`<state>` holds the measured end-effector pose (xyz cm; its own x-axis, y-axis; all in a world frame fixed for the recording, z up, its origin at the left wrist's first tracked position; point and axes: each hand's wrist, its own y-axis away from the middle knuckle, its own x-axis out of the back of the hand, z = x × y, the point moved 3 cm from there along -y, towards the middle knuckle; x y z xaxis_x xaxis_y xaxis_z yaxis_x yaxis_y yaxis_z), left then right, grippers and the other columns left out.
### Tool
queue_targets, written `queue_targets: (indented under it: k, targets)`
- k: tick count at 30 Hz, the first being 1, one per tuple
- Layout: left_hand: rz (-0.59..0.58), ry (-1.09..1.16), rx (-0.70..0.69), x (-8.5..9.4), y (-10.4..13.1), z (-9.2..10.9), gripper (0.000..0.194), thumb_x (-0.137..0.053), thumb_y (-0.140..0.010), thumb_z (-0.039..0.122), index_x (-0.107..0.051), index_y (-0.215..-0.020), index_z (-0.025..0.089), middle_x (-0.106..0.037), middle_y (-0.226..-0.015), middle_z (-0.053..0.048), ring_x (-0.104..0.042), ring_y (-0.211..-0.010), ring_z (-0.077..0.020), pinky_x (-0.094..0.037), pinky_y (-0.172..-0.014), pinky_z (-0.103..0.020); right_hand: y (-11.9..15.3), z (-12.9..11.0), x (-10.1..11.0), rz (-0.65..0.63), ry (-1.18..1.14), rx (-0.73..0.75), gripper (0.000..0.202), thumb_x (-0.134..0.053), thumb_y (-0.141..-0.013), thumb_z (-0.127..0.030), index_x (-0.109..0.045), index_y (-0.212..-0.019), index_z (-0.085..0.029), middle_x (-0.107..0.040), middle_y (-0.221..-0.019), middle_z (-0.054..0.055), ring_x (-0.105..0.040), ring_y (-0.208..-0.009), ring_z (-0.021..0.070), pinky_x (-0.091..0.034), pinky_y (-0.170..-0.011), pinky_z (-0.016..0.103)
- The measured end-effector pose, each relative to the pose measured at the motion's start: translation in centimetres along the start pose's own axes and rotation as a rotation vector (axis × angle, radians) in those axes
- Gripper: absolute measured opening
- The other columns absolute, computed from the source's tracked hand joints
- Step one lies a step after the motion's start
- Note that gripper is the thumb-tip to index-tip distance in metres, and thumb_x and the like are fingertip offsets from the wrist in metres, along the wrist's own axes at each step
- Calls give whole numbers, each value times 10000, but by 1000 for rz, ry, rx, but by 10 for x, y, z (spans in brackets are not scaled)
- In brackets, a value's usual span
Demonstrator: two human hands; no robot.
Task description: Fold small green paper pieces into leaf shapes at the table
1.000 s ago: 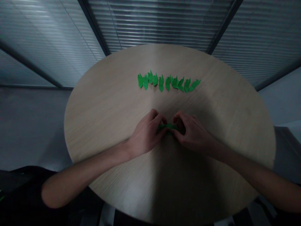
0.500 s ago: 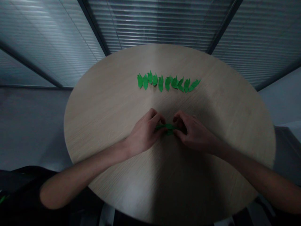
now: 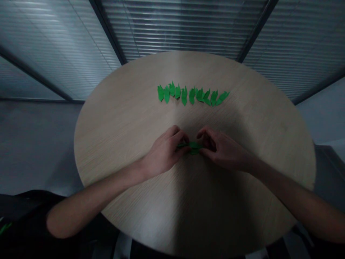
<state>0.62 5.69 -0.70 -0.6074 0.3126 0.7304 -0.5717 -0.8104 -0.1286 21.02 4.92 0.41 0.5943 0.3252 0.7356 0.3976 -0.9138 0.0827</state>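
Note:
Near the middle of the round wooden table (image 3: 129,133), my left hand (image 3: 167,149) pinches the left end of a small green folded paper piece (image 3: 194,145). My right hand (image 3: 222,148) has its thumb and fingers closed at the right end of the same piece. The fingers partly cover it, so its exact shape is hard to tell. Farther back lies a row of several green leaf-like paper pieces (image 3: 184,95), some overlapping, with pointed tips.
Glass panels with blinds (image 3: 178,28) stand behind the table's far edge. Below left is a dark chair or garment part (image 3: 35,216). A shadow falls across the table's near right half.
My right hand has shifted slightly, its fingers closer together on the green piece. My left hand has hardly moved. The row of pieces stays the same.

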Motion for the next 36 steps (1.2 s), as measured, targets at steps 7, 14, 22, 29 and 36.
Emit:
queue_targets:
  k: [7, 14, 22, 29, 36]
  targets:
    - [14, -52, -66, -1, 1, 0, 107, -640, -992, 198, -661, -1094, 171, -591, -1045, -67, -591, -849, -193, -490, -721, -334, -1, 2, 7, -16, -67, 108, 214, -495, -1045, -264, -691, -1097, -194, -732, -1104, 84, -675, -1000, 224, -477, -892, 365]
    - [30, -66, -85, -2, 4, 3, 213, -602, -1001, 213, -637, -1203, 157, -615, -1091, -98, -616, -892, -215, -523, -762, -359, 4, -2, -4, 64, 57, 100, 138, -740, -869, -192, -676, -990, -179, -661, -976, 53, -615, -830, 194, -453, -760, 330]
    - [7, -40, -140, 0, 3, 4, 269, -639, -999, 293, -666, -1221, 142, -619, -1144, -132, -616, -1038, -261, -556, -892, -415, 6, -3, -6, 107, -21, 147, 148, -692, -825, -139, -571, -872, -209, -628, -894, 17, -578, -779, 176, -438, -710, 312]
    - [6, -6, -96, 3, 2, 5, 167, -677, -964, 243, -682, -1112, 167, -615, -1087, -104, -603, -983, -246, -536, -834, -390, 7, -1, -7, 144, -32, 123, 385, -719, -841, -176, -606, -1208, -195, -691, -1014, 60, -647, -859, 214, -497, -773, 338]
    - [21, 12, -185, 0, 3, 9, 139, -653, -960, 177, -620, -1092, 152, -652, -954, -61, -603, -882, -215, -505, -806, -376, 6, -5, -6, 73, 95, 229, 97, -674, -865, -115, -673, -929, -188, -661, -949, 60, -635, -945, 240, -485, -843, 361]
